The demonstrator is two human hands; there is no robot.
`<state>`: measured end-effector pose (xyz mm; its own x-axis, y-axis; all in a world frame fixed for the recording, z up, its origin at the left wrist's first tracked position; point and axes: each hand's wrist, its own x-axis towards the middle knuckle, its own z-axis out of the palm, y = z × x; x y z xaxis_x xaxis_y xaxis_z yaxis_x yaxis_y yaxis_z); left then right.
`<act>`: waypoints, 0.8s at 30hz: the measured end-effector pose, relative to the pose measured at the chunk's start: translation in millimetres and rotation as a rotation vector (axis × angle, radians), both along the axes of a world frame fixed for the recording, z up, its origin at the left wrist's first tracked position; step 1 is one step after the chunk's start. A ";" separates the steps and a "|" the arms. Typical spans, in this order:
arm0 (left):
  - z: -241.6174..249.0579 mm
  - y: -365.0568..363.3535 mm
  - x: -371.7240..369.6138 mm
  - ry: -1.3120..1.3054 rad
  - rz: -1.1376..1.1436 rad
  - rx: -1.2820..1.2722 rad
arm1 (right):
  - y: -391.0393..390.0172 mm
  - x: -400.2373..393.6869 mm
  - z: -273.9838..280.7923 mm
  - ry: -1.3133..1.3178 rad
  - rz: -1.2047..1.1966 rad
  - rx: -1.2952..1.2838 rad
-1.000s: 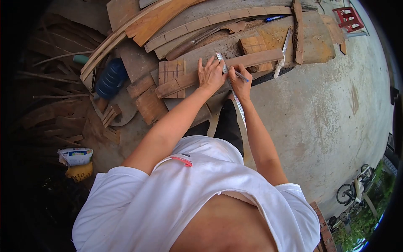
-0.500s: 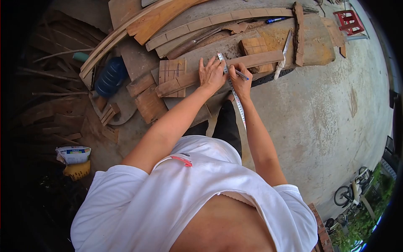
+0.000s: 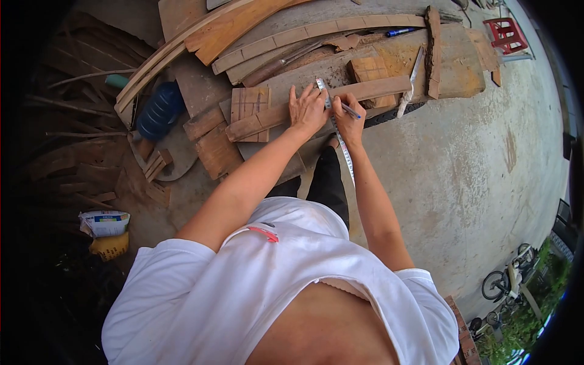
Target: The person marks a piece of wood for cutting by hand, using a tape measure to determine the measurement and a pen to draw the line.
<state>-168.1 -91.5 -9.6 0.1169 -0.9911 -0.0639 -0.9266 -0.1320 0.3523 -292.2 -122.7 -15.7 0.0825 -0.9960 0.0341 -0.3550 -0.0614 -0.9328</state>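
Note:
A curved wooden strip lies across two wooden blocks, running under my hands. My left hand rests over this strip, its fingers pressing the white tape measure against the wood. The tape crosses the strip and hangs down toward my legs; its lower end is hidden behind my right forearm. My right hand is closed around a blue-tipped pen just right of the tape, close to the strip's edge. The pen's writing tip is hidden by my fingers.
A left block and a right block sit on a thick plank. Nearby lie a blue marker, a saw-like blade and a chisel-like tool. A blue water bottle and scrap wood are at left.
Both hands keep nearly the same place on the strip and tape. The view has shifted very slightly; the pen stays by the tape.

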 end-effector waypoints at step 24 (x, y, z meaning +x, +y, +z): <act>-4.2 0.6 0.4 0.022 0.005 -0.029 | -9.8 9.7 -8.6 0.007 0.010 -0.013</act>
<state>-167.7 -90.9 -13.9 0.1210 -0.9919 -0.0382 -0.9178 -0.1264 0.3763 -282.5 -132.5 -24.2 0.0931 -0.9946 0.0462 -0.3609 -0.0770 -0.9294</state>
